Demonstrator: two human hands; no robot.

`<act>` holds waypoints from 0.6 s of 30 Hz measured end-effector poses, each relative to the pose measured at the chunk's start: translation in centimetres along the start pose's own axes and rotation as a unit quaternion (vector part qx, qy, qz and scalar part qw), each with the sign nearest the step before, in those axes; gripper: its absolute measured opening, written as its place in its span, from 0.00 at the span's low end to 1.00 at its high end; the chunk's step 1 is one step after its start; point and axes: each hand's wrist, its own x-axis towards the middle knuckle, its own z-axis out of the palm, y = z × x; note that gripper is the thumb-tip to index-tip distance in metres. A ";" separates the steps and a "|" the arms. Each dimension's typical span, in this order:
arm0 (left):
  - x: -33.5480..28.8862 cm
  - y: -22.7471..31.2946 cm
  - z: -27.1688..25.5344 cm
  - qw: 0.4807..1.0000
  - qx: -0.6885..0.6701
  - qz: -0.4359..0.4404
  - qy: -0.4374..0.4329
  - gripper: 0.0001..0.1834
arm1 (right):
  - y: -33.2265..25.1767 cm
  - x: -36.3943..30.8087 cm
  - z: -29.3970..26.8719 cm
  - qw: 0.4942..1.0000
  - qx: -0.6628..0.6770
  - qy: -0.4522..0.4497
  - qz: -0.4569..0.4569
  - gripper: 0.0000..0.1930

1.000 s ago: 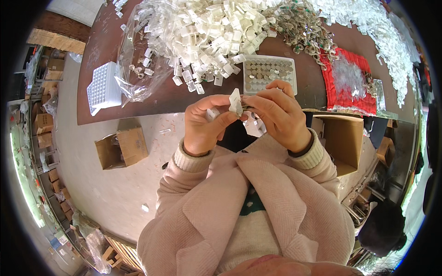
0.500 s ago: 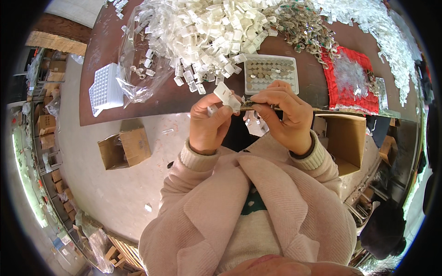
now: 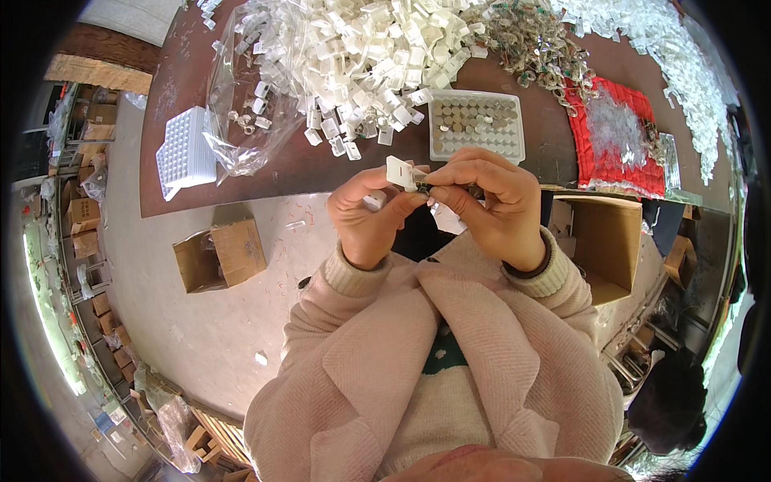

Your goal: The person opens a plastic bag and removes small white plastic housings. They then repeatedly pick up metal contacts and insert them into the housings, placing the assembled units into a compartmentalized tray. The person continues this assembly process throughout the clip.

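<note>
Just beyond the table's near edge, my left hand (image 3: 365,221) pinches a small white plastic casing (image 3: 398,173) with a slot in its flat face. A second white piece (image 3: 374,200) rests against the fingers of that hand. My right hand (image 3: 498,201) is closed, thumb and forefinger meeting at the casing's right side on a small dark part, too small and covered to name. Both hands' fingertips nearly touch. Behind them lies a white tray (image 3: 520,132) with rows of round, coin-like metal discs.
White casings are heaped (image 3: 369,64) at the table's far middle, beside tangled wired parts (image 3: 526,40). A red cloth (image 3: 590,165) bears clear bits. Leftward are a plastic bag (image 3: 233,132) and stacked dimpled trays (image 3: 186,153). Cardboard boxes stand below at left (image 3: 239,253) and right (image 3: 618,249).
The casing has turned so its slotted face is more upright. My right fingertips have come closer in against it, and both hands sit slightly lower.
</note>
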 end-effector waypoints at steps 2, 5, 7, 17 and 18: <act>-0.1 -0.1 0.1 1.000 -0.008 0.026 0.004 0.14 | 0.1 -0.2 0.1 0.999 0.039 -0.002 0.018 0.12; 0.0 -0.4 0.3 0.998 -0.042 0.038 0.014 0.14 | 0.3 -0.3 0.3 1.000 0.024 0.001 0.004 0.13; 0.0 -0.6 0.5 0.998 -0.050 0.043 0.022 0.14 | 0.4 -0.3 0.5 1.000 0.007 0.004 -0.001 0.12; -0.3 -1.3 1.5 0.996 -0.035 0.068 0.033 0.11 | 0.1 -0.7 1.3 0.996 -0.020 0.059 0.069 0.08; -0.2 -1.3 1.5 0.996 -0.039 0.071 0.027 0.11 | 0.2 -0.6 1.2 0.994 0.015 0.053 0.091 0.08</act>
